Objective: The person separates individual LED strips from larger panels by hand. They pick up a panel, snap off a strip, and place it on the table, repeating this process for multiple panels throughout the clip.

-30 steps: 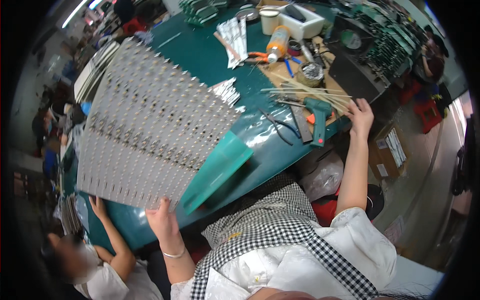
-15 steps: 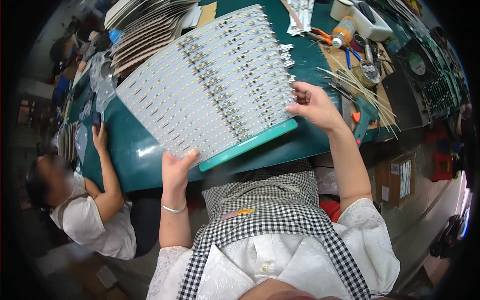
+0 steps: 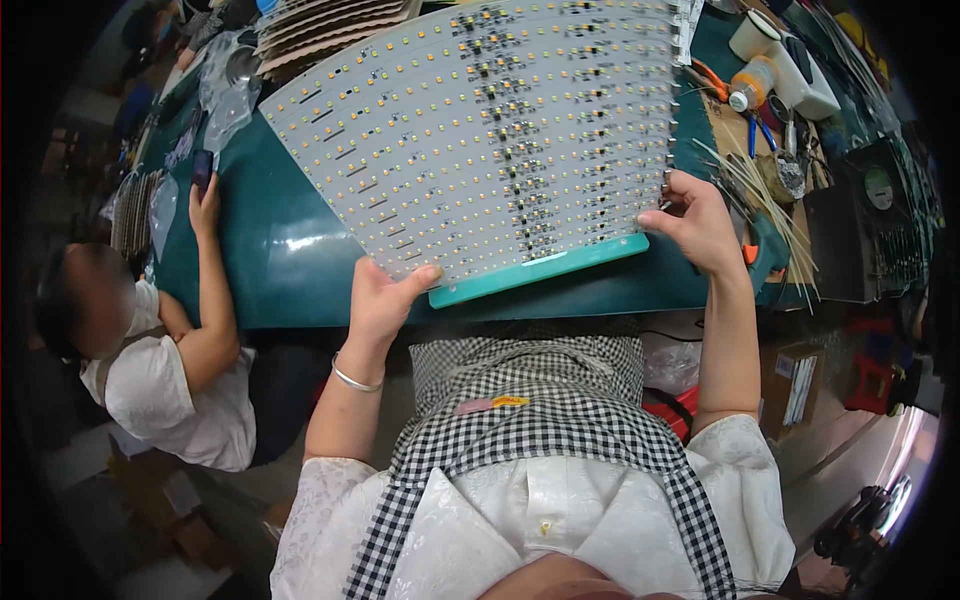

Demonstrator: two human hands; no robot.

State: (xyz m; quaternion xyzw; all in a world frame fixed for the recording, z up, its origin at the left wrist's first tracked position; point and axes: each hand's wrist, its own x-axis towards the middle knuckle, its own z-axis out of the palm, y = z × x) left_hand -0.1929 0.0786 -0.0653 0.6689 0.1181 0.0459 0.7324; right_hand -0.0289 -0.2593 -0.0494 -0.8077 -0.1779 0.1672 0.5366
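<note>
A large grey LED circuit board panel with rows of small yellowish LEDs and dark chips is held up, tilted, in front of me. My left hand grips its lower left corner, thumb on the face and fingers hidden beneath. At the right edge, my right hand pinches the panel between thumb and fingers. Along the near edge runs a teal strip, possibly part of a tray under the panel; the underside is hidden.
Ribbed cardboard-like sheets are stacked behind the panel. To the right lie a glue gun, pale thin sticks, orange-handled pliers, a bottle and a white container. At left, another person holds a phone.
The panel looks larger and has shifted right in the picture, with both my hands still on it. The other person's hand with the phone has risen slightly in the picture.
</note>
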